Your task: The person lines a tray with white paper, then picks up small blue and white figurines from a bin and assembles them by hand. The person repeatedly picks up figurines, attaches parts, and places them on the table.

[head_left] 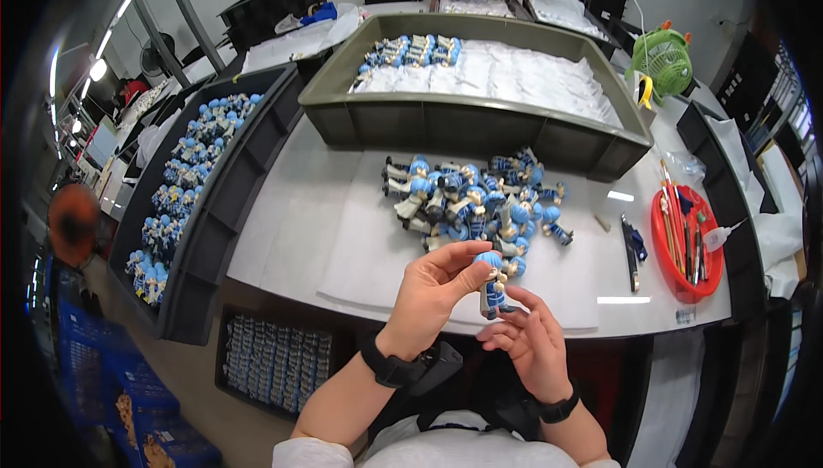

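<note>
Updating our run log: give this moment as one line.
left hand: holding figurine near its head | right hand: by its feet | ahead: figurine pile, bin

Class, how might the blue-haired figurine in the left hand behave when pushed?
The figurine is probably stiff, showing no sag in the left hand. It is likely light, being smaller than that hand. Its large head over small feet may make it tip.

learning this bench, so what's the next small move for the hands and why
Perhaps turn the figurine slightly with the right hand: the left hand pinches it near its blue head, roughly upright, while the loosely curled right fingers are right by its feet, so they seem well placed to steer it.
</note>
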`<state>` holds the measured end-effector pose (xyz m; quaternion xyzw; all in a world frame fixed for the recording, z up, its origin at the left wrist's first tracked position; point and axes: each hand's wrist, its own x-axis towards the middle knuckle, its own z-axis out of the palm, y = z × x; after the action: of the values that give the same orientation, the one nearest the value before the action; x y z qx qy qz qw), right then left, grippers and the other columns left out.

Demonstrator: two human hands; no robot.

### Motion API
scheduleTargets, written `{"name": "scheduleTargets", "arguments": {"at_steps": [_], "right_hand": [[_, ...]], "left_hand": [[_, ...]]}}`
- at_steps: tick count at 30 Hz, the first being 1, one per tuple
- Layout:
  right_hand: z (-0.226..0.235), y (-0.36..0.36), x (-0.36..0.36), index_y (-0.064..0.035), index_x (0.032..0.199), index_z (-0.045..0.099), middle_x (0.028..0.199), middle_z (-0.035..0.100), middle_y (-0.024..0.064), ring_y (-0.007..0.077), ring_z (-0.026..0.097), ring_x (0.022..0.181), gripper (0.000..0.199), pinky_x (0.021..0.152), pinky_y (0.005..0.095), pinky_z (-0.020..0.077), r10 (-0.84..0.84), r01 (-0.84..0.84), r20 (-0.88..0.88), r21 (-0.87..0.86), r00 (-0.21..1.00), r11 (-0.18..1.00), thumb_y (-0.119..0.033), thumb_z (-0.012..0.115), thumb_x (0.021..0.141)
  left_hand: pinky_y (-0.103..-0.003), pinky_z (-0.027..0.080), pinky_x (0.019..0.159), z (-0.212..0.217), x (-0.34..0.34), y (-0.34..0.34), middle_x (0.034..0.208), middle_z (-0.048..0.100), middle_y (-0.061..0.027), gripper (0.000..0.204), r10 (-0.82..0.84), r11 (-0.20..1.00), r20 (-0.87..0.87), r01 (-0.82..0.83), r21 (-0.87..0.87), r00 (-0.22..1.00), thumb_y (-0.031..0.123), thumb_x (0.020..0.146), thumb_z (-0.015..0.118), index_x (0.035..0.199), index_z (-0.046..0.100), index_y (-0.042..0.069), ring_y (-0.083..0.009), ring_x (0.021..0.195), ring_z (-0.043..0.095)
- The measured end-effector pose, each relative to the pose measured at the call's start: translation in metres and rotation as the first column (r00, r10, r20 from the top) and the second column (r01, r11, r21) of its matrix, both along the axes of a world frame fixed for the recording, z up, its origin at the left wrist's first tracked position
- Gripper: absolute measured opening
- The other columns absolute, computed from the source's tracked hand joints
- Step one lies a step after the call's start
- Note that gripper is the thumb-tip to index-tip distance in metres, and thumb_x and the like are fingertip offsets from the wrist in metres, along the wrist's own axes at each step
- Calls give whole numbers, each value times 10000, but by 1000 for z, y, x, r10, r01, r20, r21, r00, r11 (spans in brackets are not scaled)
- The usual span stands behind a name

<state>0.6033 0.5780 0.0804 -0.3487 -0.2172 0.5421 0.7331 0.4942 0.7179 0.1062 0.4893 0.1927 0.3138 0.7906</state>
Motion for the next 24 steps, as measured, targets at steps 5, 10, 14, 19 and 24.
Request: {"name": "scheduleTargets", "arguments": {"at_steps": [5,10,14,19,24], "right_hand": [[-14,5,-7,29,1233,410,1061,592,211,280,649,912,356,767,329,544,26,-26,2,-104,1000,994,-238,419,998],[-17,1,-2,26,1207,428,1025,593,158,261,652,911,322,765,309,548,-18,23,42,-130,999,991,-193,481,977],[-16,2,-3,24,1205,432,1046,561,131,252,642,928,336,797,306,540,-143,153,119,-87,983,984,-110,564,927],[-26,2,-5,19,1216,433,1103,524,123,231,623,958,418,832,306,530,-230,243,216,-35,949,969,-34,642,857],[-28,1,-7,9,1205,444,1086,528,108,202,610,946,442,829,292,518,-252,261,204,-19,946,965,9,667,824]], "left_hand": [[-292,514,830,-32,-4,-12,1085,640,-90,297,41,968,7,-38,-247,999,112,920,583,1193,567,-3,-131,931,612],[-296,494,860,-37,-2,-16,1085,631,-69,317,15,967,25,-8,-254,1000,125,934,563,1224,550,-3,-123,957,590],[-275,471,860,-29,-4,-16,1083,633,-50,329,-24,976,-10,21,-215,1000,144,944,551,1248,548,16,-104,953,578],[-224,459,784,-37,-7,-16,1061,653,-19,331,-11,991,-26,7,-133,1000,177,941,566,1246,575,50,-66,909,563],[-235,459,817,-41,-10,-15,1065,643,-38,343,-24,988,-55,16,-153,998,142,946,549,1265,542,17,-80,926,564]]}}
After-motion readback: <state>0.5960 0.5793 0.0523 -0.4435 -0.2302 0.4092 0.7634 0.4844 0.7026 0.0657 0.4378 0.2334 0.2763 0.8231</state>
